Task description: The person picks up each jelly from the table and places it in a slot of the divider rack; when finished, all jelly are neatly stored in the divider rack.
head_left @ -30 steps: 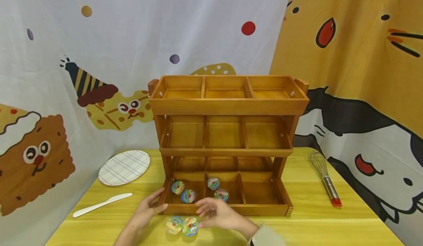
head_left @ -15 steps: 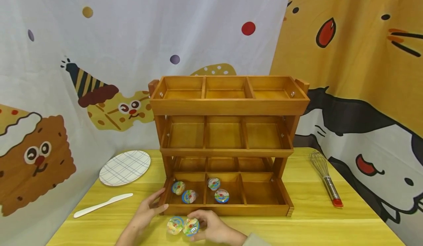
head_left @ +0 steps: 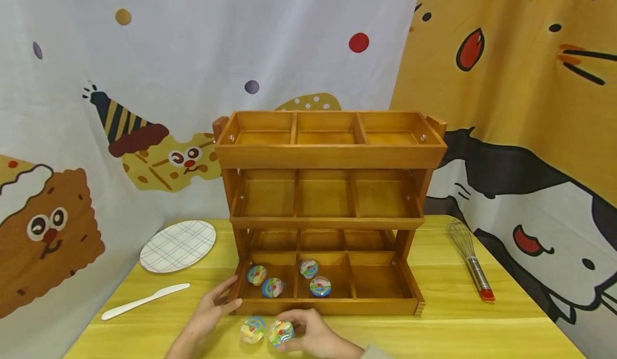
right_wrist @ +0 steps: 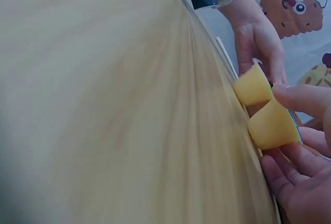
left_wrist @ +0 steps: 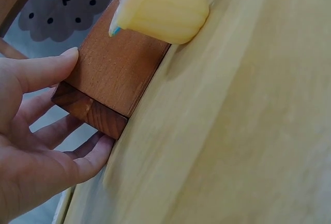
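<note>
A three-tier wooden rack (head_left: 328, 157) with divided trays stands on the table. My left hand (head_left: 210, 309) grips the left front corner of its bottom tray; in the left wrist view the thumb lies on the front board (left_wrist: 116, 71) and the fingers wrap the end. In front of the rack, my right hand (head_left: 315, 335) pinches a jelly cup (head_left: 281, 333) with a printed lid, its yellow body (right_wrist: 274, 125) plain in the right wrist view. Just left of it stands another jelly cup (head_left: 253, 330). Two jelly cups (head_left: 273, 288) sit in the bottom tray's left compartment and two more (head_left: 320, 286) in its middle one.
A checked white plate (head_left: 178, 246) and a white plastic knife (head_left: 144, 301) lie on the table at left. A whisk (head_left: 472, 262) with a red-tipped handle lies at right. Printed cloth (head_left: 299, 37) hangs behind.
My right hand has come down and left to the nearer-right jelly cup and taken hold of it. That cup now stands slightly apart from its neighbour. The left hand keeps its grip.
</note>
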Tool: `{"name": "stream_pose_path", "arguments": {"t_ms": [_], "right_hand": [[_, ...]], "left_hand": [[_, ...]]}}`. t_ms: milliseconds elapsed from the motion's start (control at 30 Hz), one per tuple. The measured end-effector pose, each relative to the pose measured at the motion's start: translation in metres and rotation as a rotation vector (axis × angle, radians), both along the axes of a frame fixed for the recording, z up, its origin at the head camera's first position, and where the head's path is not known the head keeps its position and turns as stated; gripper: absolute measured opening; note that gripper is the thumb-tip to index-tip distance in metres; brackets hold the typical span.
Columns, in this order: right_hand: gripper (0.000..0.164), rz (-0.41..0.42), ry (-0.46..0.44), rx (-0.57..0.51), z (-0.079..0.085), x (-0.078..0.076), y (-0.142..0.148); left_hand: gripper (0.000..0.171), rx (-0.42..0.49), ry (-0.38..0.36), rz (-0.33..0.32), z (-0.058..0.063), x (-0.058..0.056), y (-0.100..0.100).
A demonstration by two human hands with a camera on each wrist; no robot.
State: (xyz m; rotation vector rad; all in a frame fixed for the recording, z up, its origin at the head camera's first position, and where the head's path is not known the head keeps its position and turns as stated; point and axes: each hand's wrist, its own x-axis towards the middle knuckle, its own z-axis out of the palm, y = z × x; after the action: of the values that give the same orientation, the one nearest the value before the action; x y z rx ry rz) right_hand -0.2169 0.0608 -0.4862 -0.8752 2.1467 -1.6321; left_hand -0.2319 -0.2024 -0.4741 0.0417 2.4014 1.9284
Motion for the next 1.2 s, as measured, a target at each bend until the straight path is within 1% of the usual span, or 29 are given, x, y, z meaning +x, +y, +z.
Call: {"name": "stream_pose_path", "arguments": {"t_ms": [67,167,233,300,367,433,500,600,667,733,833,900,967,1100,1200], "right_hand": [[0.052,0.002,-0.021,-0.012,0.0,0.002,0.01],[0.053,-0.011,-0.002,-0.056,-0.001,0.003,0.034],[0.052,-0.031,0.019,-0.071,0.001,0.003,0.054],[0.051,-0.064,0.05,-0.068,0.007,0.003,0.074],[0.052,-0.108,0.08,-0.05,0.019,0.001,0.092],[0.056,-0.156,0.099,-0.023,0.033,-0.004,0.11],[0.059,-0.214,0.078,0.004,0.046,-0.014,0.125],[0.061,-0.353,0.058,0.064,0.055,-0.036,0.141],[0.06,-0.442,0.05,0.115,0.055,-0.052,0.147],[0.059,-0.501,0.039,0.159,0.05,-0.064,0.15],[0.059,-0.516,0.018,0.199,0.042,-0.076,0.152],[0.058,-0.512,0.002,0.211,0.037,-0.081,0.151],[0.057,-0.526,-0.011,0.228,0.034,-0.083,0.148],[0.054,-0.585,-0.035,0.257,0.029,-0.087,0.143],[0.053,-0.625,-0.054,0.242,0.028,-0.091,0.141]], "left_hand": [[0.064,-0.005,-0.007,-0.001,0.0,0.001,-0.002],[0.064,-0.014,-0.011,-0.008,0.0,0.002,-0.003],[0.065,-0.009,-0.015,-0.012,0.0,0.003,-0.002],[0.065,-0.018,-0.021,-0.018,-0.001,0.004,-0.002],[0.065,-0.025,-0.025,-0.02,-0.001,0.005,-0.002],[0.065,-0.029,-0.028,-0.02,-0.002,0.006,-0.002],[0.064,-0.028,-0.026,-0.015,-0.002,0.005,-0.002],[0.065,-0.027,-0.026,-0.003,-0.002,0.003,-0.003],[0.065,-0.025,-0.027,0.008,-0.002,0.002,-0.003],[0.066,-0.026,-0.029,0.015,-0.002,0.002,-0.004],[0.066,-0.031,-0.033,0.021,-0.002,0.001,-0.004],[0.067,-0.031,-0.036,0.016,-0.002,0.001,-0.004],[0.066,-0.025,-0.04,0.009,-0.001,0.001,-0.003],[0.066,-0.018,-0.039,-0.004,0.0,0.001,-0.002],[0.066,-0.022,-0.036,-0.005,0.0,0.0,-0.002]]}}
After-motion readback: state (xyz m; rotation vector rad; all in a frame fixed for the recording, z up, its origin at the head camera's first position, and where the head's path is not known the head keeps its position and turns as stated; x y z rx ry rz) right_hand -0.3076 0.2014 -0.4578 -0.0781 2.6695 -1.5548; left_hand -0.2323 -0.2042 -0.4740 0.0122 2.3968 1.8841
